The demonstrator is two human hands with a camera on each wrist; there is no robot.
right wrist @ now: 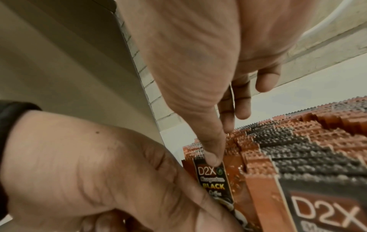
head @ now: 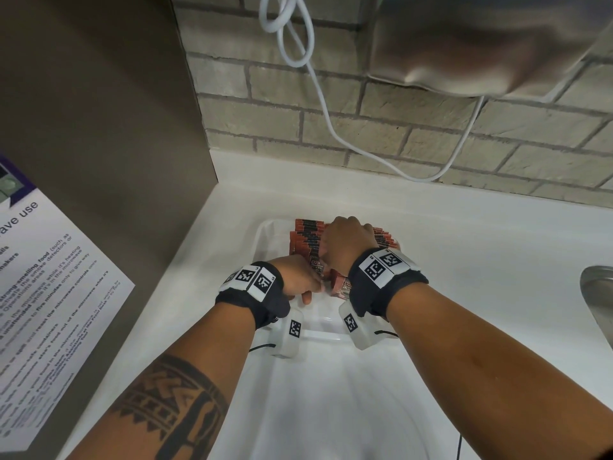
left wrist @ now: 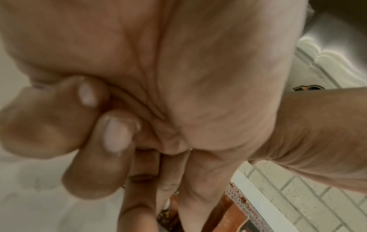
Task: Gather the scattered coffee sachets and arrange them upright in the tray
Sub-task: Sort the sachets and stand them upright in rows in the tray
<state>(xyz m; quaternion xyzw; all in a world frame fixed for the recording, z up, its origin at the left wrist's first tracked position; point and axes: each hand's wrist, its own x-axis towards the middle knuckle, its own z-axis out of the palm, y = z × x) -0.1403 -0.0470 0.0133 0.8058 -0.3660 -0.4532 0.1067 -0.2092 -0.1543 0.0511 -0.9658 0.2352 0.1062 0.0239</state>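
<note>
Your white countertop (head: 464, 247) carries everything here, and against it I'll place the rest by the translucent white plastic tray (head: 265, 234). To the tray's left stands a tall beige appliance side panel (head: 99, 111) with a printed white notice sheet (head: 49, 293) stuck on its face. Behind the tray rises the grey brick wall (head: 431, 137), down which a white power cable (head: 318, 94) loops. To the tray's right, the edge of a stainless steel sink (head: 597, 293) shows.

Inside the tray, at its far end, the packed row of orange-and-black D2X coffee sachets (head: 306, 235) stands upright, serrated tops up; the right wrist view shows them pressed close together.

Your right hand (head: 348, 242) lies over the top of that row: its thumb presses down on the upper edge of the nearest sachet (right wrist: 213, 182) while the other fingers (right wrist: 266, 81) reach loosely over the tops behind, so it is released rather than clenched. Your left hand (head: 295, 277) is just in front of the row, fingers curled in; the right wrist view shows it grasping that same front sachet at its side.
</note>
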